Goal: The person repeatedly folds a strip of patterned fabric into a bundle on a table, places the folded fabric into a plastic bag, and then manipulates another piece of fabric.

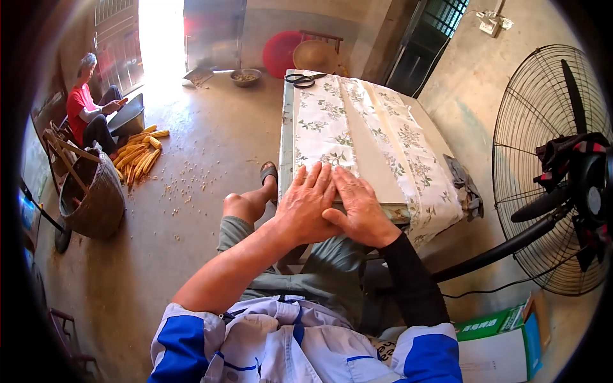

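Observation:
My left hand (302, 207) lies flat, palm down, with its fingers stretched out toward the floral cloth (322, 127) at the near edge of the table. Beside it, my right hand (361, 210) is flat too, coming from a black sleeve, its thumb reaching over to my left hand. Neither holds anything I can see; what lies under the palms is hidden. A second floral strip (415, 153) runs along the table's right part and hangs over its front corner. Black-handled scissors (304, 80) rest at the far left corner.
A large black fan (555, 166) stands to the right, above a green and white carton (498, 345). Grey cloth (466, 185) hangs at the table's right side. At the left, a seated person (89, 108) works near corn cobs (137, 156) and a woven basket (94, 195). Kernels are scattered across the floor.

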`<action>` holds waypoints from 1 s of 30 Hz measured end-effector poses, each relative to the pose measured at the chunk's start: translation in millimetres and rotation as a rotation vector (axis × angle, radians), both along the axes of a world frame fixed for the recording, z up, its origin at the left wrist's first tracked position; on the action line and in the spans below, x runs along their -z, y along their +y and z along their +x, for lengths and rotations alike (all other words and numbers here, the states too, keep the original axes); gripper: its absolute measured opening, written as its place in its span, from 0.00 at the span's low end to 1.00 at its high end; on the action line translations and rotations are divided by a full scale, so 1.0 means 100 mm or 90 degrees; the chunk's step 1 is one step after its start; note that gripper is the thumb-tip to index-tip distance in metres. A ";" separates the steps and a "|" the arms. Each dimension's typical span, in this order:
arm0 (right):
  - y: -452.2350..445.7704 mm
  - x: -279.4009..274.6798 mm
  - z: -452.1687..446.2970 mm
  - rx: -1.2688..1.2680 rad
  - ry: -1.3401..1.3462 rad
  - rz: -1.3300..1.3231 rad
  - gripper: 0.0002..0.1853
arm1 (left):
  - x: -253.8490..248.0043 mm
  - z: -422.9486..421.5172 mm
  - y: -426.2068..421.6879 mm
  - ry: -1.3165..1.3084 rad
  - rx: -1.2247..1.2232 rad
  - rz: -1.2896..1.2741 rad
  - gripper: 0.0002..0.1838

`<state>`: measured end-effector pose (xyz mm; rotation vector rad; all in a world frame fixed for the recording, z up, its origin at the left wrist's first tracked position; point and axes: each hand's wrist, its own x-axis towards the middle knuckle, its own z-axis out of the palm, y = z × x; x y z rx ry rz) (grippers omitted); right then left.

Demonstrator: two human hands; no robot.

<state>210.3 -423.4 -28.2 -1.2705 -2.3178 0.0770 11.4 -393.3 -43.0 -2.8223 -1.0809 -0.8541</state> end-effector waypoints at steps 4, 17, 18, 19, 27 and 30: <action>-0.02 0.03 0.19 0.034 -0.072 0.006 0.54 | -0.04 -0.13 -0.04 0.013 0.019 -0.002 0.59; 0.14 -0.43 0.26 0.062 -0.048 0.028 0.19 | -0.38 -0.54 0.08 -0.045 0.004 -0.102 0.31; 0.19 -0.46 0.25 0.081 -0.064 0.008 0.16 | -0.41 -0.53 0.12 -0.051 0.005 -0.127 0.29; 0.24 -0.42 0.24 0.056 -0.088 0.079 0.09 | -0.28 -0.50 0.22 -0.125 0.024 -0.019 0.21; 0.35 -0.40 0.19 0.001 -0.240 0.212 0.05 | -0.21 -0.39 0.39 -0.177 0.018 0.020 0.16; 0.35 -0.35 0.19 0.002 -0.152 0.228 0.05 | -0.19 -0.40 0.47 -0.190 0.018 0.035 0.13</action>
